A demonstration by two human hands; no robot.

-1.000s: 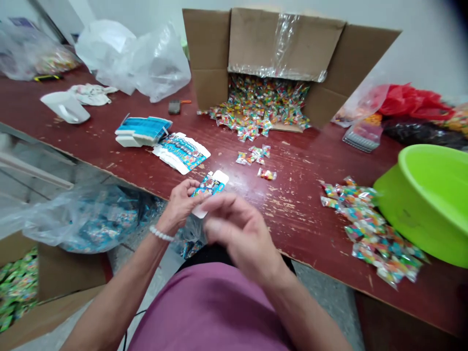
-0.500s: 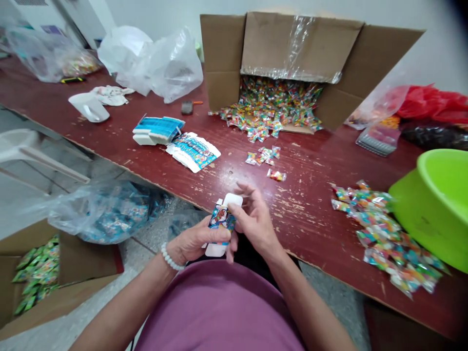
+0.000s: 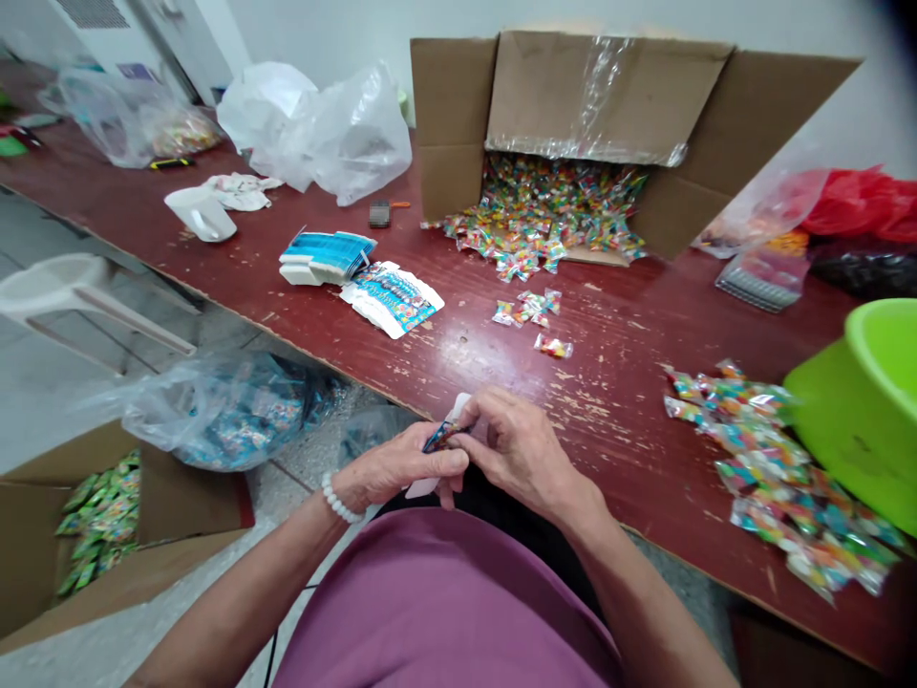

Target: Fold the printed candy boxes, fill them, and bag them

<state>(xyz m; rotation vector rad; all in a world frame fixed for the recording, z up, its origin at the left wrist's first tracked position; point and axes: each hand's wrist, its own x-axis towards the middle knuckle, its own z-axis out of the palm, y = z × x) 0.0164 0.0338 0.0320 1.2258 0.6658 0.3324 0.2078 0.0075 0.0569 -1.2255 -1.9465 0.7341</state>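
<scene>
Just off the table's front edge, my left hand (image 3: 412,463) grips a small printed carton (image 3: 445,435), blue with a picture and white flaps. My right hand (image 3: 512,449) pinches the carton's upper end, so fingers hide much of it. One white flap sticks up beside the right fingers, and another shows below the left hand. Ahead on the table lies a flattened printed carton (image 3: 394,298) against a stack of flat blue cartons (image 3: 328,256). A few wrapped candies (image 3: 553,346) rest nearest my hands.
A cardboard box (image 3: 608,96) on its side spills wrapped candies. To the right, more candies (image 3: 780,468) lie beside a green basin (image 3: 831,401). White cup (image 3: 201,214), plastic bags (image 3: 322,134) stand left. Below are a bag of blue packs (image 3: 250,411) and a carton of green packets (image 3: 104,516).
My right hand has closed over the carton's upper end, covering more of it. The carton is turned, its printed face now less visible. The view has shifted slightly left.
</scene>
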